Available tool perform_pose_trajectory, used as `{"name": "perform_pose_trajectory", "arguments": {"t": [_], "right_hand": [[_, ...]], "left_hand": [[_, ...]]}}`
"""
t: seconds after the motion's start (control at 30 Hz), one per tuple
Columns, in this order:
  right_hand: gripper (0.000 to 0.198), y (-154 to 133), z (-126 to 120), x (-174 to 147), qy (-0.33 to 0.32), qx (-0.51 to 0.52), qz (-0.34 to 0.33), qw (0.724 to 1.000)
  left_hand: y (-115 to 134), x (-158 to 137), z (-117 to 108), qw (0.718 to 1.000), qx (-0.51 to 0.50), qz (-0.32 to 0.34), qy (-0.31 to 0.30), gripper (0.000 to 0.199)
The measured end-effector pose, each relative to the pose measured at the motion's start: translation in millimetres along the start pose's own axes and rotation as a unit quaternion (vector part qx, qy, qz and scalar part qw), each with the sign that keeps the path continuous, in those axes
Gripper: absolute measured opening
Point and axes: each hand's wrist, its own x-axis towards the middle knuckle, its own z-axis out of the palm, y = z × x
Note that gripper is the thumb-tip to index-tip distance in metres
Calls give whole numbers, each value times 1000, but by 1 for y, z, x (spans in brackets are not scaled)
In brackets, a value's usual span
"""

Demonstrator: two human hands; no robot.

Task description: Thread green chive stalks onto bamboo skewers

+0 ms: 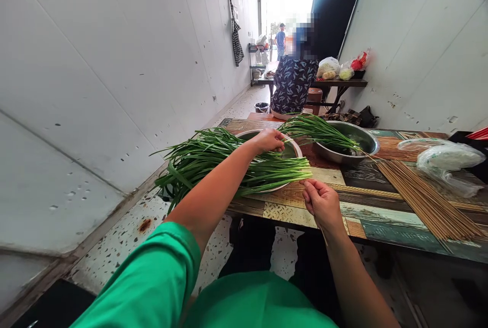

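Note:
A large bunch of garlic chives (229, 162) lies across a metal bowl (298, 149), its pale cut ends pointing right and its leaves hanging over the left side. Above the bunch, my left hand (269, 141) is closed in a pinch, with the pale end of a chive stalk showing at its fingertips. My right hand (323, 203), low by the table's front edge, is closed on a thin bamboo skewer. The skewer's tip shows close to the chive ends, and its lower part emerges below the hand. Whether the tip touches a stalk, I cannot tell.
Behind stands a second metal bowl (371, 145) with more chives (324, 132) across its rim. Many bamboo skewers (427, 198) lie fanned out at the right, near a clear plastic bag (450, 157). A person (293, 84) sits beyond the patchwork-patterned table (389, 234).

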Motion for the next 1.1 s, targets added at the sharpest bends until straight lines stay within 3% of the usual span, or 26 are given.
{"name": "perform_pose_trajectory", "arguments": {"t": [0.13, 0.47, 0.93, 1.1], "right_hand": [[47, -1, 1, 1, 5, 2, 1, 1000], [43, 0, -1, 1, -12, -9, -11, 1000], [43, -1, -1, 0, -9, -14, -8, 1000], [44, -1, -1, 0, -13, -13, -11, 1000]], "left_hand": [[4, -5, 0, 998, -64, -17, -8, 9], [10, -6, 7, 999, -21, 13, 41, 11], [14, -14, 8, 998, -58, -21, 20, 20], [12, -12, 10, 996, -72, -36, 45, 4]]}}
